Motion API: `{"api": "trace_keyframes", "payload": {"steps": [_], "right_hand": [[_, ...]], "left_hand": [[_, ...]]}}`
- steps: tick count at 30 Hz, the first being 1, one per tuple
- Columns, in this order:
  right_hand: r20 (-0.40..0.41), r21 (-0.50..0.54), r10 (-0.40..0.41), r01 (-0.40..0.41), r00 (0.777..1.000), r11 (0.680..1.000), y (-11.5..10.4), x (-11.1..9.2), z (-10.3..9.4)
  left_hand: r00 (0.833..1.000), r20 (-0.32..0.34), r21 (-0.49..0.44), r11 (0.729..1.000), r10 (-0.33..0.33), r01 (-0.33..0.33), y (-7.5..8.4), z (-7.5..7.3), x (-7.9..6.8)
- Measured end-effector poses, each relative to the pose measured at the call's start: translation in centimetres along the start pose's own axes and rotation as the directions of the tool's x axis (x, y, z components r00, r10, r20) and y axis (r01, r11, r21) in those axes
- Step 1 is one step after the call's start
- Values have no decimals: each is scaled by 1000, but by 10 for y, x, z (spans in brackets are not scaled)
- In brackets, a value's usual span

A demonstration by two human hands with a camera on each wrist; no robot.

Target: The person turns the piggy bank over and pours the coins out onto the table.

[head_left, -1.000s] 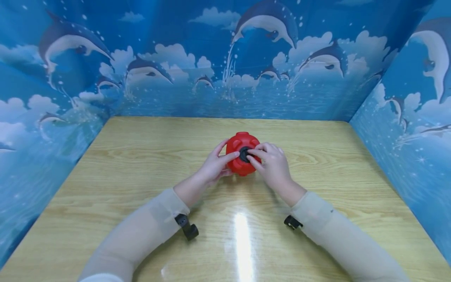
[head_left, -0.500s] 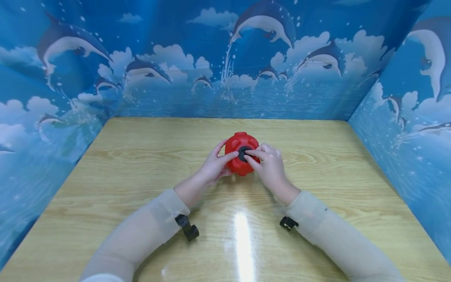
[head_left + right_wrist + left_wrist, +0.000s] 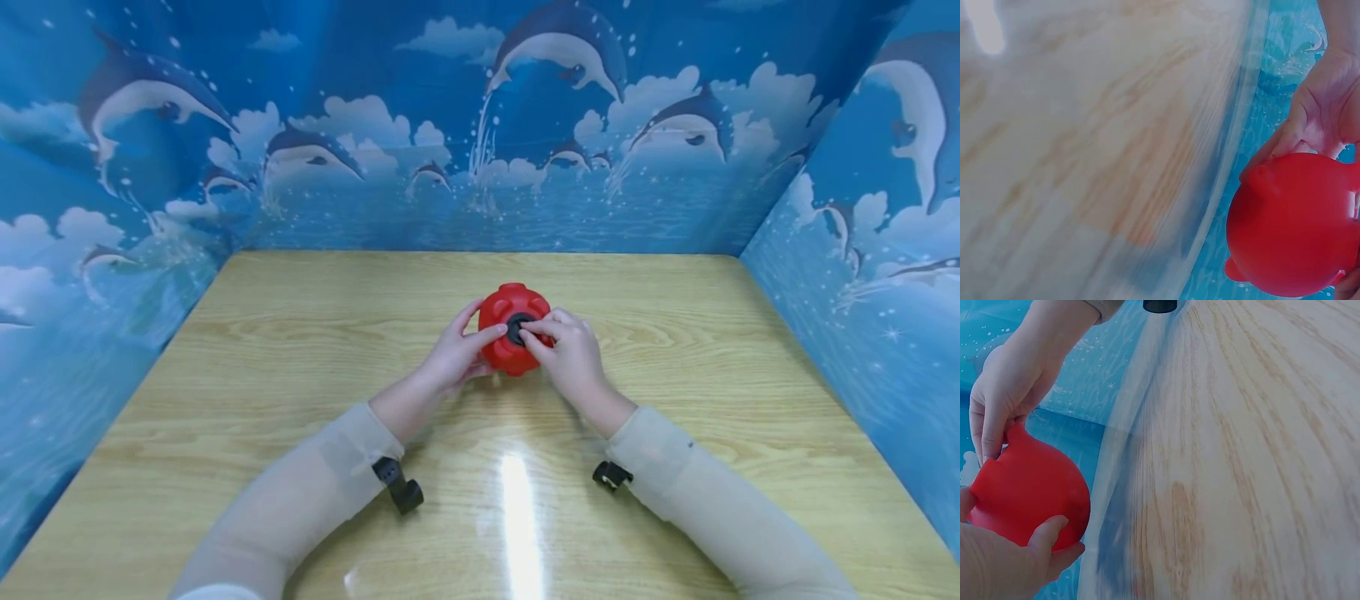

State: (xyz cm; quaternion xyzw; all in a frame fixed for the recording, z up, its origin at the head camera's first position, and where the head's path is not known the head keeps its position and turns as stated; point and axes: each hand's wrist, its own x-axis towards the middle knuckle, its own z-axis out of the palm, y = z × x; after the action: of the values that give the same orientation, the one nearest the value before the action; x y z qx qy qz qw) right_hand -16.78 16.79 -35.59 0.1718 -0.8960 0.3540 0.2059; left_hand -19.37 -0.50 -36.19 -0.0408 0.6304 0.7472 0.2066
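Note:
In the head view, a red ball [image 3: 516,360] with rounded knobs is held up over the table, a round black cap [image 3: 513,322] set in the side facing me. My left hand [image 3: 456,348] grips it from the left, thumb lying by the cap's edge and fingers wrapped behind. From the right, my right hand [image 3: 574,357] pinches at the cap with thumb and forefinger. The left wrist view has the ball's smooth side [image 3: 1035,487] between both hands, its cap hidden. In the right wrist view the ball [image 3: 1294,228] covers much of the left fingers.
A wood-grain table [image 3: 315,333] spreads under both forearms, with a bright light streak [image 3: 519,525] on its surface. Blue dolphin-print sheeting [image 3: 375,125] stands behind it and along both sides. Small black cameras [image 3: 399,485] sit on both wrists.
My right hand and forearm have shifted slightly left, fingertips staying at the black cap. The left hand keeps its grip on the ball.

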Motion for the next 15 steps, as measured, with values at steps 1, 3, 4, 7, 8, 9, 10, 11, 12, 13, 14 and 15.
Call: {"api": "trace_keyframes", "payload": {"steps": [1,3,4,7,8,9,10,11,12,13,14,15], "right_hand": [[3,5,5,-5,1000,1000,0,0,0],[11,10,16,-16,1000,1000,0,0,0],[15,12,21,-21,1000,1000,0,-1,0],[28,13,36,-36,999,999,-1,-1,0],[30,11,38,-39,999,999,-1,-1,-1],[33,9,40,-40,999,999,-2,-1,-1],[35,6,40,-40,999,999,-2,-1,-1],[37,2,39,-39,999,999,-2,-1,-1],[39,-2,36,-36,999,999,-2,-1,-1],[40,-6,33,-33,999,999,-2,0,-1],[41,-9,30,-30,999,1000,-2,0,-1],[43,-13,27,-26,999,1000,-2,0,-1]], "left_hand": [[1000,0,0,1000,-3,3,0,0,0],[1000,-1,9,1000,-5,5,0,0,0],[1000,-3,15,1000,-7,7,0,0,0],[1000,-4,24,1000,-12,12,0,0,-1],[1000,-4,28,1000,-11,11,0,0,0],[1000,-3,29,1000,-12,12,0,0,0],[1000,-3,30,999,-11,11,0,0,0],[1000,-1,32,999,-9,9,0,0,0],[1000,1,34,999,-9,9,0,0,0],[1000,2,36,999,-9,9,0,0,0],[1000,3,37,999,-11,11,0,-1,0],[1000,4,37,999,-13,13,0,-1,0]]}}
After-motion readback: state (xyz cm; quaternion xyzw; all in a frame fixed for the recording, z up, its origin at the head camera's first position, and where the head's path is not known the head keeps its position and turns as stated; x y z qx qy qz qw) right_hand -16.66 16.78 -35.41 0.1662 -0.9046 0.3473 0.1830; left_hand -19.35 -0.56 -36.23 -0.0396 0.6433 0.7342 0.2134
